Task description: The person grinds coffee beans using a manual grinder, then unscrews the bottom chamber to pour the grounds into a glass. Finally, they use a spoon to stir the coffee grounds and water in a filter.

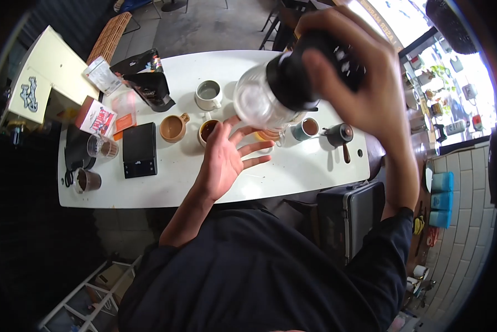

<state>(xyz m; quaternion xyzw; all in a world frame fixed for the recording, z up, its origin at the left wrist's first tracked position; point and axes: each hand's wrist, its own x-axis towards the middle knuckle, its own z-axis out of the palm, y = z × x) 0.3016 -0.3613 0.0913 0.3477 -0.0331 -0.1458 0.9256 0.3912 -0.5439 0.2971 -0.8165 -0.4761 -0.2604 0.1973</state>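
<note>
My right hand (373,88) is raised over the right half of the table, its fingers wrapped round the black top of a clear glass vessel (254,99). The vessel is tilted, its rounded glass end pointing left, and it looks empty apart from glare. My left hand (223,160) is just below it with fingers spread, holding nothing. Close by the left hand stands a cup of dark liquid (208,130), partly covered by the thumb. A glass cup with amber liquid (267,135) shows under the vessel. To its right is a teal cup (305,130) with a brown drink.
The white table (248,191) also bears a pale mug (209,96), a brown cup (173,128), a black scale (140,150), a clear tumbler (103,146), black bags (151,88) and a dark pot with a wooden handle (338,134). A black case (350,218) stands below.
</note>
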